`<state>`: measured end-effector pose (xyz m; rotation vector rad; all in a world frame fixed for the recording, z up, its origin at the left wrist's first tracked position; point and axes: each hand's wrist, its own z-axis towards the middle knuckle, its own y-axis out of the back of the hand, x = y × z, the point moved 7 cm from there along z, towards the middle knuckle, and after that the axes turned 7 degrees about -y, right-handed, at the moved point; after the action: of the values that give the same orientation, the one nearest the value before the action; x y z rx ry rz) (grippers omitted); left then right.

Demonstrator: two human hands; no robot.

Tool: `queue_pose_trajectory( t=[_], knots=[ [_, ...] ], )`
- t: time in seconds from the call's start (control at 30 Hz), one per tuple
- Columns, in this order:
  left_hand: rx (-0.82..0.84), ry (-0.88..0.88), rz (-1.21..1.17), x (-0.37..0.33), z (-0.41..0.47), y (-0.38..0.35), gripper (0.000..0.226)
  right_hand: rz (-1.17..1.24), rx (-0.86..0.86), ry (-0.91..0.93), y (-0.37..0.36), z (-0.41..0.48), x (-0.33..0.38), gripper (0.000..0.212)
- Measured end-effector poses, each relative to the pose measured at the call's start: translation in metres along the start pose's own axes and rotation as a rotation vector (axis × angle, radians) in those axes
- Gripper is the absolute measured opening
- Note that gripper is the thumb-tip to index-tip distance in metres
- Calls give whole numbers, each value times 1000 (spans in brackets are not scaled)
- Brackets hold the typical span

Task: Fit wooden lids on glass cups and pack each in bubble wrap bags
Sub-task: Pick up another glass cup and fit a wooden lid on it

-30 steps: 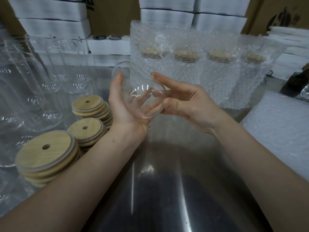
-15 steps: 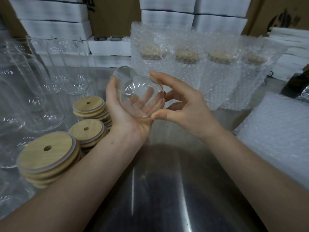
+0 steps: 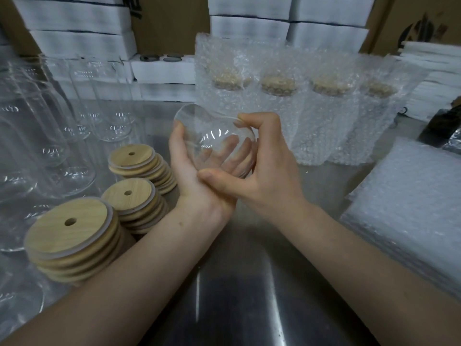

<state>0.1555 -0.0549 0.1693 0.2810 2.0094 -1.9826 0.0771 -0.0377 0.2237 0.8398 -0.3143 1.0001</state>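
A clear glass cup [image 3: 207, 128] lies tilted in my hands above the steel table [image 3: 239, 283]. My left hand [image 3: 189, 176] cradles it from below, thumb on its left side. My right hand [image 3: 264, 176] closes over its right side, fingertips on the upper wall and thumb across the lower edge. No lid sits on this cup. Three stacks of round wooden lids with straw holes stand to the left: near [image 3: 72, 236], middle [image 3: 132, 198], far [image 3: 137, 161].
Several empty glass cups [image 3: 50, 136] crowd the table's left side. Several lidded cups in bubble wrap bags [image 3: 299, 101] stand in a row behind my hands. A pile of flat bubble wrap bags [image 3: 411, 208] lies at the right. White boxes [image 3: 82, 23] are stacked at the back.
The cup has turned and dropped lower in my hands. My right hand moved in from beside it and closed over its right side, thumb now crossing onto my left palm.
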Motion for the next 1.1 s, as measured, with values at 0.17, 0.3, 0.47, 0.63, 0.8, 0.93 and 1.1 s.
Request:
queue_pose_trajectory(
  t=[0.17,0.3,0.47,0.63,0.8,0.93,1.1],
  knots=[
    [3,7,-1,2,-2,-3,71,-46,-46,-44,2,-1,2,85],
    [9,-12,27,3,-3,-3,63,-6,-88,-27,5,0,3,74],
    [7,-53,65,2,-3,-2,64,65,-114,-49,4,2,-1,72],
    [-16,-52,131,1,-5,-4,75,110,-164,-53,6,2,-6,49],
    [-64,-30,81,3,-6,0,75,116,-291,58,13,-1,-3,38],
    [-62,-25,69,3,-5,1,73,108,-320,133,14,-2,-3,37],
    [-79,-34,74,3,-5,3,72,148,-319,151,14,-2,-8,50]
  ],
)
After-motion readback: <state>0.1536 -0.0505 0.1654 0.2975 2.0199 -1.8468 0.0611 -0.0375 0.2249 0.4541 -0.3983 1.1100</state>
